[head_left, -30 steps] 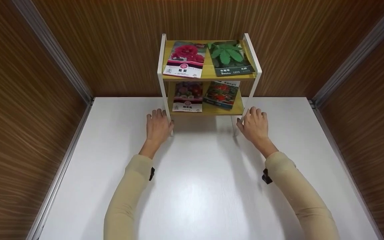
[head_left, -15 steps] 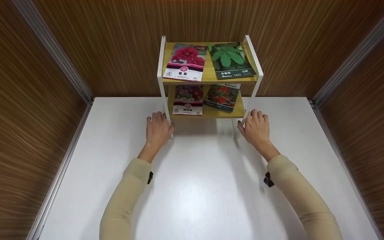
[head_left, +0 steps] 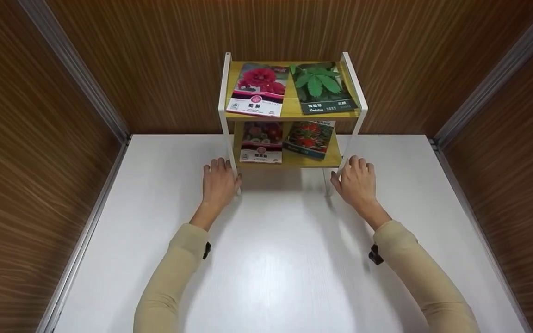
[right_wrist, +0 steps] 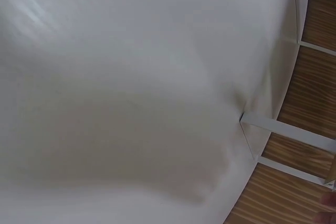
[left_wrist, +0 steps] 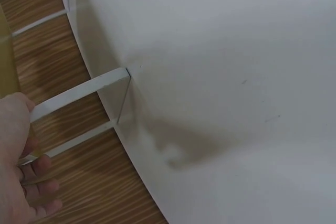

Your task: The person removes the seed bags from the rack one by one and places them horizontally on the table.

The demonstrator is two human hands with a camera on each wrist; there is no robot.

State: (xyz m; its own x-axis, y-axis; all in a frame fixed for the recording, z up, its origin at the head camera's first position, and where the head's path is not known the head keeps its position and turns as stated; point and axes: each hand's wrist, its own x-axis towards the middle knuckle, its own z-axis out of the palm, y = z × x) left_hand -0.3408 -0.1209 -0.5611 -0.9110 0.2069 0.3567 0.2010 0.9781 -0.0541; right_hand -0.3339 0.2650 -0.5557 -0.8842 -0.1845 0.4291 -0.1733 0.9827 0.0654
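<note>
A small two-tier shelf rack (head_left: pixel 290 108) with white side frames and yellowish boards stands near the back wall. My left hand (head_left: pixel 219 182) grips its left front leg, thumb on the inner side; in the left wrist view the fingers curl near the white leg (left_wrist: pixel 79 93). On the other side my right hand (head_left: pixel 358 185) grips the right front leg, and only fingertips (right_wrist: pixel 328 200) show in the right wrist view. The upper board bears a pink-flower seed packet (head_left: pixel 259 83) and a green-leaf packet (head_left: pixel 318 85). Below lie a purple-red flower packet (head_left: pixel 262 141) and a tilted red-flower packet (head_left: pixel 310 138).
The rack is on a white tabletop (head_left: pixel 266 259). Brown wood-grain panels enclose it, with a back wall (head_left: pixel 169 69) and side walls at left (head_left: pixel 26 185) and right (head_left: pixel 516 175). Grey metal rails run along the side edges.
The rack has come slightly toward me with all its packets, and both hands have moved along with it. Their hold on the legs looks the same.
</note>
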